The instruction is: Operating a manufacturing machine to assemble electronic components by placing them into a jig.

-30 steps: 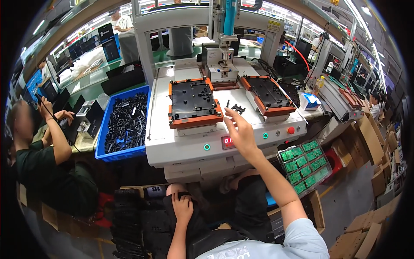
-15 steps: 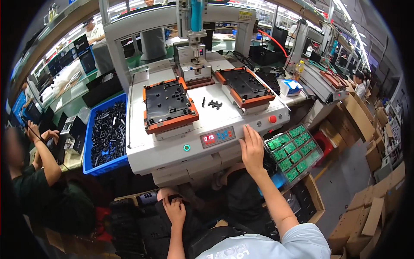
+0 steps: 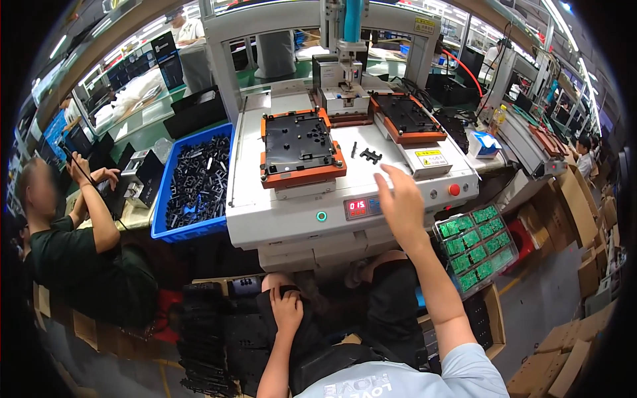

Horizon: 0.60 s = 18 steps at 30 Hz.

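My right hand (image 3: 402, 202) hovers over the front panel of a white bench machine (image 3: 292, 219), fingers apart and holding nothing. Just beyond its fingertips, a black plastic bracket (image 3: 370, 156) and a thin black piece (image 3: 353, 149) lie on the machine's top. On my thigh rests my left hand (image 3: 287, 310), fingers spread and empty. An orange-edged fixture with a black panel (image 3: 300, 142) sits on the machine's left side, small black parts on it. A second such fixture (image 3: 408, 118) stands farther back on the right. Between them hangs a metal spindle head (image 3: 348, 73).
Left of the machine stands a blue bin (image 3: 169, 225) heaped with black plastic parts. A clear tray of green circuit boards (image 3: 474, 244) is at the right. The panel carries a red button (image 3: 454, 190). A co-worker (image 3: 86, 225) sits at far left. Black panels (image 3: 206, 338) are stacked below.
My right hand has lifted off the panel and moved forward toward the black bracket. The right fixture has slid back, exposing a yellow-labelled block. My view has shifted; my left hand stays on my thigh.
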### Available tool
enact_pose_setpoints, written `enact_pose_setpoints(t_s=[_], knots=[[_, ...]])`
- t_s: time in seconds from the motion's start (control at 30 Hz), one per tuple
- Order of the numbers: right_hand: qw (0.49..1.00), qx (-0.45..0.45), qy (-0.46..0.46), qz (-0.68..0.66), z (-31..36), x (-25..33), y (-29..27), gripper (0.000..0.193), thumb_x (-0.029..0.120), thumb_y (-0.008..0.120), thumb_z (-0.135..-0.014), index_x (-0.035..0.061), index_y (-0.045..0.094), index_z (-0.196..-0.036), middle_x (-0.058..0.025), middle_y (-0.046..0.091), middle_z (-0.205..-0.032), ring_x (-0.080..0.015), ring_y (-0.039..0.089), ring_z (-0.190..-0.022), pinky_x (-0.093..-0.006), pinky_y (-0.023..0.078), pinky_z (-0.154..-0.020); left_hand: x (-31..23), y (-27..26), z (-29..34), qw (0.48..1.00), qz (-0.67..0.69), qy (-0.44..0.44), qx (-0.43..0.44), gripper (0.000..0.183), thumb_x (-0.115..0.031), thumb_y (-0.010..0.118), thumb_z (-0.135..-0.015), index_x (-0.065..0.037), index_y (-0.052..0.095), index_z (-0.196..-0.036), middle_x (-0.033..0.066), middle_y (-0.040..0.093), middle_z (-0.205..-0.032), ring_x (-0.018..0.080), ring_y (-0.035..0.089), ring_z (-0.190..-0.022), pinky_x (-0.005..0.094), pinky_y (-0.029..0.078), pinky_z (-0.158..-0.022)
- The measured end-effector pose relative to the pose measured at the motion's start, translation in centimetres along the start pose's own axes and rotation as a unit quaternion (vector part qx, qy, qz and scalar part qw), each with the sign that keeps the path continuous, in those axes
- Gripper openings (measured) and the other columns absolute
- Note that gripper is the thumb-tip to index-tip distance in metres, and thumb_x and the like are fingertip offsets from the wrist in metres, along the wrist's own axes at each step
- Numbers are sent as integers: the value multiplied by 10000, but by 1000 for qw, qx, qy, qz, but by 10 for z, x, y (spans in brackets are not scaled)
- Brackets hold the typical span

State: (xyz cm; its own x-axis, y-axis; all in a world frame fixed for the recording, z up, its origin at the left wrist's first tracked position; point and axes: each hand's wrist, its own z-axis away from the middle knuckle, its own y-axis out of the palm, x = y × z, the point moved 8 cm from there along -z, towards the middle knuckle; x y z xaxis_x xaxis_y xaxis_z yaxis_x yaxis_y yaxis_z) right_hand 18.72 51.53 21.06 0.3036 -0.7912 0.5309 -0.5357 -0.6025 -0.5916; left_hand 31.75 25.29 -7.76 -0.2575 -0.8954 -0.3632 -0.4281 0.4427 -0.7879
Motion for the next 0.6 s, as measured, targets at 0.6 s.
enact_pose_setpoints(t_s=[0.6], knots=[[995,95,4,37,-51,38,81,318,276,461,-955,25,586,-1106,-202,658,-874,-396,621,-847,-459,479,-734,7,-5,1,999,27,-12,-14,159,-87,597,-752,-43,645,-896,107,608,-967,396,445,-1182,545,303,-1047]])
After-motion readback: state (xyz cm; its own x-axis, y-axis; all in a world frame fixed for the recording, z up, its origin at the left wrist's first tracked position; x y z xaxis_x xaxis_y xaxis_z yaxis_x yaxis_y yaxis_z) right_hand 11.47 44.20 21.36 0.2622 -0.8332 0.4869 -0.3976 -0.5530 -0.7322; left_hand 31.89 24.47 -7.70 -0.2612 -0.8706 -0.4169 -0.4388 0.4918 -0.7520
